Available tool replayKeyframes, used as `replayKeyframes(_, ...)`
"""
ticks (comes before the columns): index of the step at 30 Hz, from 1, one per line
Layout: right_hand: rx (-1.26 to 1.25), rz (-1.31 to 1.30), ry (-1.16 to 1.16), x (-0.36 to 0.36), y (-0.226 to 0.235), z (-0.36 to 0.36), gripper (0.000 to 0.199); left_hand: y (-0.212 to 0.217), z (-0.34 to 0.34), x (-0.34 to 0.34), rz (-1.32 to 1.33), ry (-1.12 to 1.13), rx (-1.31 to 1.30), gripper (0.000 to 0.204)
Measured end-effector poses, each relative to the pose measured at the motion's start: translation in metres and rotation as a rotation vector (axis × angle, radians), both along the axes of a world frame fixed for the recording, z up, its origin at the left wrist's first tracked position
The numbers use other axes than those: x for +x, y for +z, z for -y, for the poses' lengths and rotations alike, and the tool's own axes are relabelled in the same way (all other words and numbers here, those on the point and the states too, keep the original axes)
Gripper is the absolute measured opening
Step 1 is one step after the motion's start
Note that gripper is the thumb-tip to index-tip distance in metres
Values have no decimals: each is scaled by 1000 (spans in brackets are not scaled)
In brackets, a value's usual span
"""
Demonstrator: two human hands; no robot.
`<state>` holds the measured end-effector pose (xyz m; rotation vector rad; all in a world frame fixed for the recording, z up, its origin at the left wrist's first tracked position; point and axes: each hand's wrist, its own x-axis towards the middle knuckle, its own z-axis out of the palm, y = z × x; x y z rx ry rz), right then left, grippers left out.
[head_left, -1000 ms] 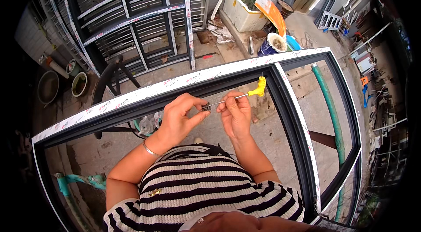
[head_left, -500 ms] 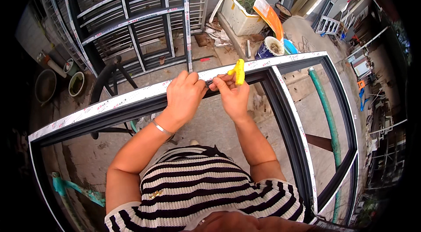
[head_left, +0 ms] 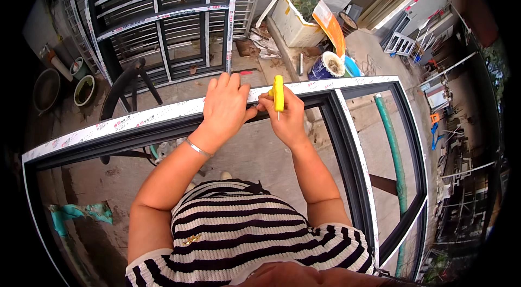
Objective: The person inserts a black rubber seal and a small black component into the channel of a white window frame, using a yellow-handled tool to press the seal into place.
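Hands at the top rail of a dark metal window frame with white protective tape along its upper face (head_left: 135,121). I see the left hand (head_left: 227,107) laid flat on that rail, palm down, fingers spread over the taped face and curling past its far edge; its grip is wide, nothing held, only pressing on the frame. A thin silver bracelet (head_left: 198,149) sits on the left wrist.

Right hand (head_left: 287,119) just beside it, touching the same rail near the upright divider bar. Its grip is closed around a yellow-handled screwdriver (head_left: 278,94), handle standing upright, thin metal shank pointing down below the fist. I cannot tell whether the tip meets the rail.

Frame lies roughly level in front of the striped black-and-white shirt (head_left: 249,238). Beyond it: stacked grey metal window grilles (head_left: 163,16), a white foam planter box with a green plant (head_left: 296,18), a green hose (head_left: 393,151) on the concrete floor.
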<state>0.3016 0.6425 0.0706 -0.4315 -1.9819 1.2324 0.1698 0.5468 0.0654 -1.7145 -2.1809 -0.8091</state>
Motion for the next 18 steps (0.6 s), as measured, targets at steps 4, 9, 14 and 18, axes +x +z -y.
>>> replayKeyframes(4,57,19,76,7,-5,-6,9,-5,1,0,-38,-6,56,42)
replayKeyframes(9,-125,-45,69,8,-15,-5,6,-16,-2,-1,-125,-3,143,34)
replayKeyframes(14,-119,-40,34,9,-13,-8,8,-18,-1,1,-126,0,70,46)
replayKeyframes(18,-165,-4,26,9,-8,-8,6,-19,-3,0,-150,-14,183,36)
